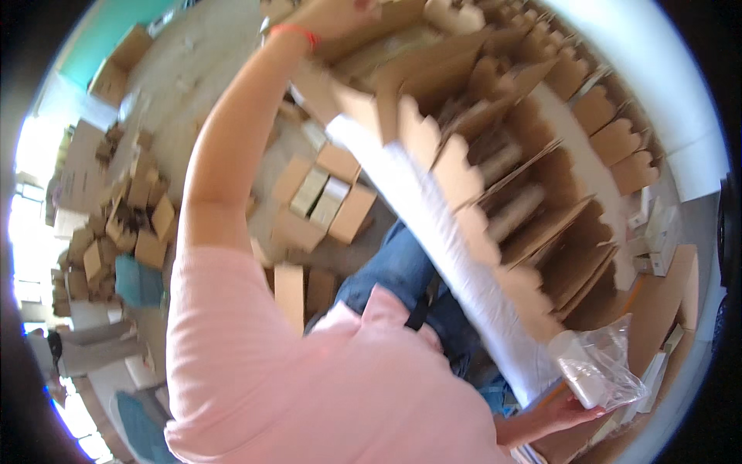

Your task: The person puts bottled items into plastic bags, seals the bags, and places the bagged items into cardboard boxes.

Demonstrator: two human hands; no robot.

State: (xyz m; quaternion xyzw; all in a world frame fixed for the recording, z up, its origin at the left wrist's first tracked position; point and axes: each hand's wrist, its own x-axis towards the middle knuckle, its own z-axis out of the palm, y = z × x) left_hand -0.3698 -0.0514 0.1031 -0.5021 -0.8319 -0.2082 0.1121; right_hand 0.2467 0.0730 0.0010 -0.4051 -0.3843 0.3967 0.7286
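**Held Clear Bag (623, 357) in Right Hand (568, 414); Held Left Hand (340, 17) near Cartons (457, 172)**

Gripped the lower end of the clear bag at lower right, with the right fingers closed on it. Saw a white item (585, 380) through the film; could not tell its kind. Positioned the bag just beside the near end of a long white edge (433, 216), in front of a large brown box (658, 309).

Stretched the left arm toward the top of the view. Could not tell whether the left fingers were spread or pressed together, owing to blur and cropping.

Found the cartons open, in rows beyond the white edge, with wavy-edged flaps. Found an open box (300, 230) on the floor (212, 73), with pale packs (311, 191) inside. Wore a pink shirt (348, 387) and a red wristband (297, 32).
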